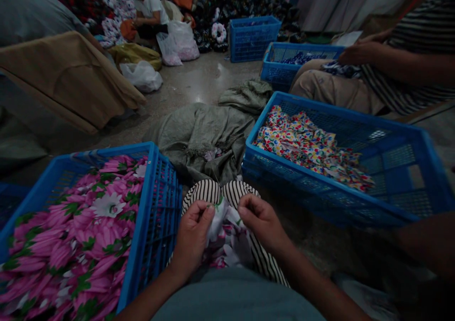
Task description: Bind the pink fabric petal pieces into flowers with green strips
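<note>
My left hand [195, 233] is above my lap, its thumb and index finger pinched on a bit of green-and-white fabric piece [217, 216]. To the right of it, my right hand [261, 221] has its fingers curled in a pinch beside the pale cloth; what is between its fingertips is too small to make out. Pink and white petal-shaped cloth pieces [231, 245] lie on my lap, between my striped trouser legs, below both hands. A blue crate [152, 188] close on my left holds many pink cloth flowers [88, 235] with green parts and a white one on top.
On the right stands a long blue crate [391, 122] with colourful patterned pieces [313, 145]. Grey-green sacking [202, 131] lies ahead. A person in stripes [419, 50] sits at the right; others sit further back. Further blue crates [254, 39] and plastic bags [142, 76] stand on the floor.
</note>
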The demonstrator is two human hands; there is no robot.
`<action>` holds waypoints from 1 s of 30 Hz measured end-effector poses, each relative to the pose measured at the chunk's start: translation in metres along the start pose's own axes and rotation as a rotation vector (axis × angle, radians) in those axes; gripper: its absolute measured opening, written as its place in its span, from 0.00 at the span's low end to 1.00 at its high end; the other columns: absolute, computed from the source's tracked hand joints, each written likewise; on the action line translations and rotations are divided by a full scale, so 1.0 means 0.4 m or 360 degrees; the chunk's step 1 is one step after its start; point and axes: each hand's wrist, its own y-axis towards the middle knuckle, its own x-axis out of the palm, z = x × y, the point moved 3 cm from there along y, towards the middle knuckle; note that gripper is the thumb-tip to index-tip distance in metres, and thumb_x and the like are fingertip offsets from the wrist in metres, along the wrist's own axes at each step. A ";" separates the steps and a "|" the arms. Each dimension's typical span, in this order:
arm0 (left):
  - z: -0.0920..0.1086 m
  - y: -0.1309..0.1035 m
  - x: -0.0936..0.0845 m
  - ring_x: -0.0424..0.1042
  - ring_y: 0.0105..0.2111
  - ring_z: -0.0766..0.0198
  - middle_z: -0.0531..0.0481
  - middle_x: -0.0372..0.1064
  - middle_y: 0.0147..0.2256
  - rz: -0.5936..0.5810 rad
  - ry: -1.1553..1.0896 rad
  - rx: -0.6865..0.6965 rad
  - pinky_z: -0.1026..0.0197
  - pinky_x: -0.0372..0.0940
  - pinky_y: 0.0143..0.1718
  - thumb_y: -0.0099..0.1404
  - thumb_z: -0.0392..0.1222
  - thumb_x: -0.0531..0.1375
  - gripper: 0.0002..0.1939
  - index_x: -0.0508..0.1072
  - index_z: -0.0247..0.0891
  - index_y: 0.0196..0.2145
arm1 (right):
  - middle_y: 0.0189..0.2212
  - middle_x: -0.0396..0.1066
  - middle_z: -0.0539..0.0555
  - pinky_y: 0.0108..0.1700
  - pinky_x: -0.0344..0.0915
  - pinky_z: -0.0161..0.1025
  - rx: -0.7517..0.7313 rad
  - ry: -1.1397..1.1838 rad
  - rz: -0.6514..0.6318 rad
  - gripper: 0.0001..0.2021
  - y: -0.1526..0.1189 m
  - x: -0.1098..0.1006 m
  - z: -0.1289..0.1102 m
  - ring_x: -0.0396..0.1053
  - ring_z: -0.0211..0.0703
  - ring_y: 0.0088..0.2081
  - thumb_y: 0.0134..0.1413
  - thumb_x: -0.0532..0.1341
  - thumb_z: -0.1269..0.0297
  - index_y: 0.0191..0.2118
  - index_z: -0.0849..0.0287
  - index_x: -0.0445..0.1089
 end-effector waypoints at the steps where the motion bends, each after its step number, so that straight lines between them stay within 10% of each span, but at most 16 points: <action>1: 0.001 -0.001 0.002 0.59 0.20 0.71 0.58 0.61 0.21 -0.0008 0.0012 -0.0004 0.69 0.55 0.21 0.58 0.46 0.56 0.09 0.65 0.37 0.28 | 0.19 0.56 0.45 0.22 0.53 0.30 0.0003 -0.0141 0.0028 0.10 0.002 0.004 0.005 0.54 0.32 0.21 0.48 0.59 0.60 0.26 0.60 0.60; 7: 0.011 -0.009 0.008 0.64 0.26 0.67 0.54 0.64 0.24 -0.0093 0.0166 0.0178 0.67 0.59 0.28 0.57 0.43 0.57 0.07 0.67 0.37 0.26 | 0.21 0.59 0.46 0.26 0.53 0.31 -0.0104 -0.0703 0.0063 0.04 0.010 0.039 0.019 0.56 0.34 0.24 0.47 0.59 0.67 0.27 0.60 0.63; 13: 0.036 -0.014 0.006 0.62 0.27 0.66 0.54 0.62 0.24 -0.0294 0.0524 0.0523 0.66 0.57 0.29 0.59 0.41 0.55 0.07 0.67 0.37 0.25 | 0.16 0.53 0.42 0.19 0.47 0.29 0.0280 0.0164 -0.0286 0.13 0.021 0.030 0.019 0.48 0.29 0.17 0.46 0.61 0.56 0.26 0.60 0.59; 23: 0.049 -0.012 0.009 0.63 0.30 0.62 0.50 0.63 0.26 -0.0510 0.0967 0.0691 0.63 0.55 0.32 0.58 0.35 0.54 0.06 0.69 0.39 0.26 | 0.16 0.54 0.43 0.16 0.44 0.28 0.0498 0.0352 -0.0792 0.15 0.026 -0.006 -0.009 0.47 0.27 0.15 0.40 0.65 0.56 0.22 0.62 0.61; 30: 0.041 -0.003 0.003 0.62 0.25 0.65 0.53 0.63 0.23 -0.0454 0.0496 0.0185 0.65 0.56 0.28 0.57 0.42 0.55 0.07 0.68 0.38 0.25 | 0.17 0.54 0.43 0.20 0.48 0.29 0.0141 0.0002 -0.0193 0.13 0.028 -0.029 -0.036 0.49 0.29 0.18 0.47 0.61 0.56 0.25 0.60 0.60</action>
